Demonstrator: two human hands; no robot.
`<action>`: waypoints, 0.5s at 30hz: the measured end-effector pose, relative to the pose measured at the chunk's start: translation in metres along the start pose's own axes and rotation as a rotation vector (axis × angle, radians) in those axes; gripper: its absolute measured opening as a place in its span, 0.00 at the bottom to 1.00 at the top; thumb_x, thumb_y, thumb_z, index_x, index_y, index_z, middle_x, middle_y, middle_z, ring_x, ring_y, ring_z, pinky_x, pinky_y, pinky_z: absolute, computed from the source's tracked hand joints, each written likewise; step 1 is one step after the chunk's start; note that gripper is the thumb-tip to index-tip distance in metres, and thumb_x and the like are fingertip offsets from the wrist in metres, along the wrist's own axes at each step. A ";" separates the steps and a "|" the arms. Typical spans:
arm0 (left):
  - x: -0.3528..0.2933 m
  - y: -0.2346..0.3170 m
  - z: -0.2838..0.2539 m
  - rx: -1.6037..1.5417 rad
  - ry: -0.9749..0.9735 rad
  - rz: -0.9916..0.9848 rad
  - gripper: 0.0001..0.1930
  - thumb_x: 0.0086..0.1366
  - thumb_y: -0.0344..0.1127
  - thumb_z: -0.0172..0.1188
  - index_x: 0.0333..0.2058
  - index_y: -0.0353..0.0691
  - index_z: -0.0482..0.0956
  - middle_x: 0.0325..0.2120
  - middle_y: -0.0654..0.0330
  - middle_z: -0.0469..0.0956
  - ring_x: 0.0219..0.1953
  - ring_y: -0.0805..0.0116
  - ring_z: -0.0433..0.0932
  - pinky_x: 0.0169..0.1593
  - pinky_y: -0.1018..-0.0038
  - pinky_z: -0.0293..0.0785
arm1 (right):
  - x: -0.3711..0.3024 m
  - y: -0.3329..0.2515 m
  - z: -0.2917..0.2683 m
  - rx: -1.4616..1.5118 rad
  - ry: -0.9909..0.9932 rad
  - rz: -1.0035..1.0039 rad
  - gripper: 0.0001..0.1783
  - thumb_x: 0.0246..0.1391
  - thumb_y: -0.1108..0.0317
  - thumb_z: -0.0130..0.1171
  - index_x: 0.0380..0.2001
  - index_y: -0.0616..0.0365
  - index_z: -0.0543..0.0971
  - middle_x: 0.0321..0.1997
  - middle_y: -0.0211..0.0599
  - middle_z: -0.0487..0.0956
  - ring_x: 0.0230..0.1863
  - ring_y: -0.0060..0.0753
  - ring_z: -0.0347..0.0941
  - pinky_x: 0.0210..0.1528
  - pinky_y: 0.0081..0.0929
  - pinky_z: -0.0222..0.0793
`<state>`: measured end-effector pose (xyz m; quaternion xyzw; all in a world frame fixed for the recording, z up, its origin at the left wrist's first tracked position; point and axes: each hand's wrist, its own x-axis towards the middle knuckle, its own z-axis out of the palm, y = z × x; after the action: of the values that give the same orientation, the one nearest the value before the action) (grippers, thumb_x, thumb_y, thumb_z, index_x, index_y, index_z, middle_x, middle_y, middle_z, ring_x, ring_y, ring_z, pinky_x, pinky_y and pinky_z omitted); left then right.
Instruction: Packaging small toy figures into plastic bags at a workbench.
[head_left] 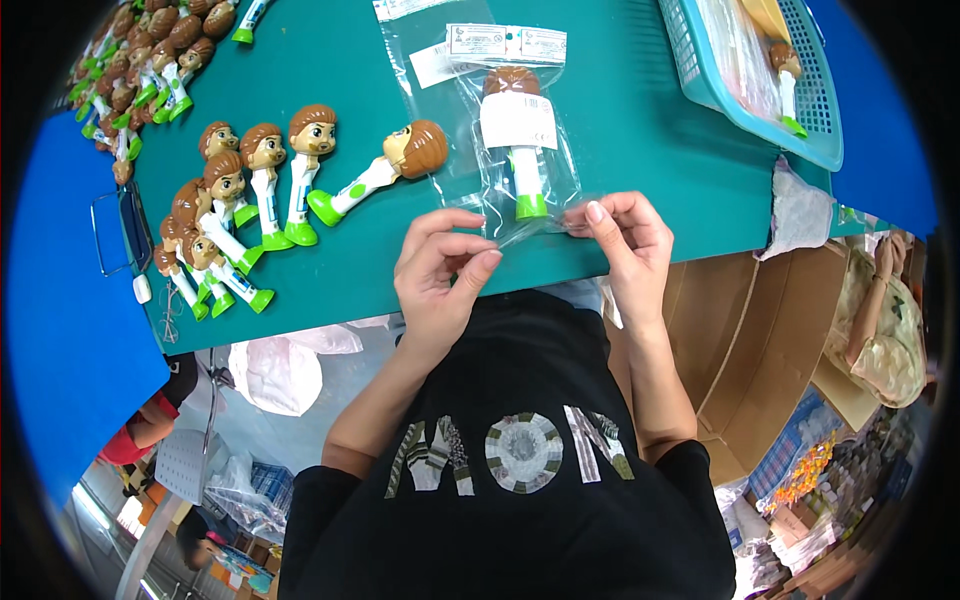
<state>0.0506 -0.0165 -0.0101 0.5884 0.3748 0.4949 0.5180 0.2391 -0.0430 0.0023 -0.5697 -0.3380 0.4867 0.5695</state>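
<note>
Below the blue basket, both hands (left hand, right hand) are pinching the clear bag holding 1 toy figure; loose figures are lying left of it.

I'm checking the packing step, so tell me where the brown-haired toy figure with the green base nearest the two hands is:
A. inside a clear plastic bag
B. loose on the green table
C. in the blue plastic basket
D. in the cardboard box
A. The brown-haired toy figure lies inside a clear plastic bag, whose lower edge the left hand and right hand pinch.
</note>
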 end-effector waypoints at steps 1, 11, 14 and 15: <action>0.000 0.001 0.001 -0.001 -0.001 -0.002 0.08 0.57 0.23 0.61 0.36 0.30 0.74 0.41 0.56 0.69 0.26 0.80 0.71 0.28 0.85 0.70 | 0.000 0.000 0.000 0.009 -0.001 -0.002 0.07 0.57 0.70 0.55 0.29 0.64 0.73 0.30 0.40 0.80 0.31 0.24 0.75 0.38 0.22 0.72; 0.008 0.004 -0.003 -0.113 0.009 -0.389 0.05 0.63 0.27 0.55 0.34 0.32 0.69 0.28 0.56 0.76 0.27 0.74 0.76 0.29 0.83 0.73 | -0.006 0.001 -0.004 -0.091 0.029 0.062 0.05 0.54 0.74 0.58 0.28 0.65 0.75 0.28 0.39 0.80 0.30 0.22 0.74 0.36 0.19 0.70; 0.009 0.012 -0.009 -0.041 -0.030 -0.434 0.05 0.62 0.27 0.57 0.32 0.32 0.71 0.25 0.60 0.76 0.26 0.77 0.75 0.29 0.84 0.73 | -0.007 -0.001 -0.003 -0.139 0.039 0.038 0.04 0.53 0.75 0.58 0.28 0.65 0.75 0.26 0.36 0.79 0.29 0.22 0.74 0.36 0.18 0.70; 0.009 0.014 -0.010 -0.047 -0.033 -0.475 0.06 0.61 0.27 0.59 0.30 0.32 0.72 0.23 0.62 0.76 0.25 0.80 0.75 0.28 0.85 0.73 | -0.006 -0.001 -0.004 -0.141 0.030 0.047 0.04 0.52 0.76 0.59 0.27 0.65 0.75 0.28 0.36 0.78 0.29 0.21 0.74 0.35 0.18 0.70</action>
<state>0.0420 -0.0081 0.0048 0.4796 0.4825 0.3582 0.6394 0.2409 -0.0497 0.0040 -0.6234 -0.3494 0.4666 0.5212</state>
